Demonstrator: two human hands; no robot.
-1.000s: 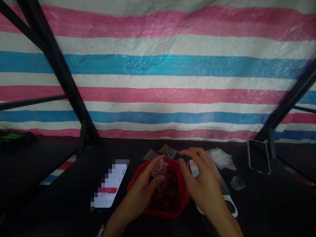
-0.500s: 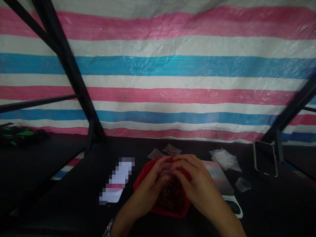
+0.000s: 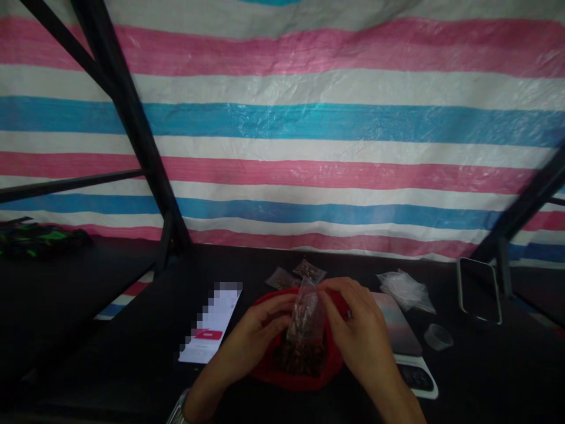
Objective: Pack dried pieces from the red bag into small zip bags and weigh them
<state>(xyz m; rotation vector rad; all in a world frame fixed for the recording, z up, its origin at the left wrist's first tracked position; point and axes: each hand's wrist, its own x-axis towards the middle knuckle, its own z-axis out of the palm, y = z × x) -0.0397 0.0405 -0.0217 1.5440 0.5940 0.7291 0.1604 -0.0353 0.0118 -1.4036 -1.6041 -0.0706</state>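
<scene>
A small clear plastic bag (image 3: 305, 312) stands upright between my hands, above a red plastic bag or bowl (image 3: 304, 381). Inside the red container lies a heap of small dark brown pieces (image 3: 302, 359). My right hand (image 3: 355, 309) pinches the clear bag near its upper right edge. From the other side, my left hand (image 3: 260, 330) holds its left edge between thumb and fingers. Whether the bag has anything in it is hard to make out. Behind the red rim lie two small filled bags (image 3: 309, 271), with brown bits inside.
To the right are a digital scale (image 3: 399, 330), a stack of clear bags (image 3: 406, 288), a small clear cup (image 3: 438, 337) and a dark-screened phone (image 3: 479, 291). On the left lies a lit phone (image 3: 207, 330). Black metal posts (image 3: 141, 135) and a striped sheet (image 3: 331, 171) stand behind.
My hands have moved apart, and the clear bag between them now shows upright. Earlier, my fingers were close together over the red container. The view has shifted slightly.
</scene>
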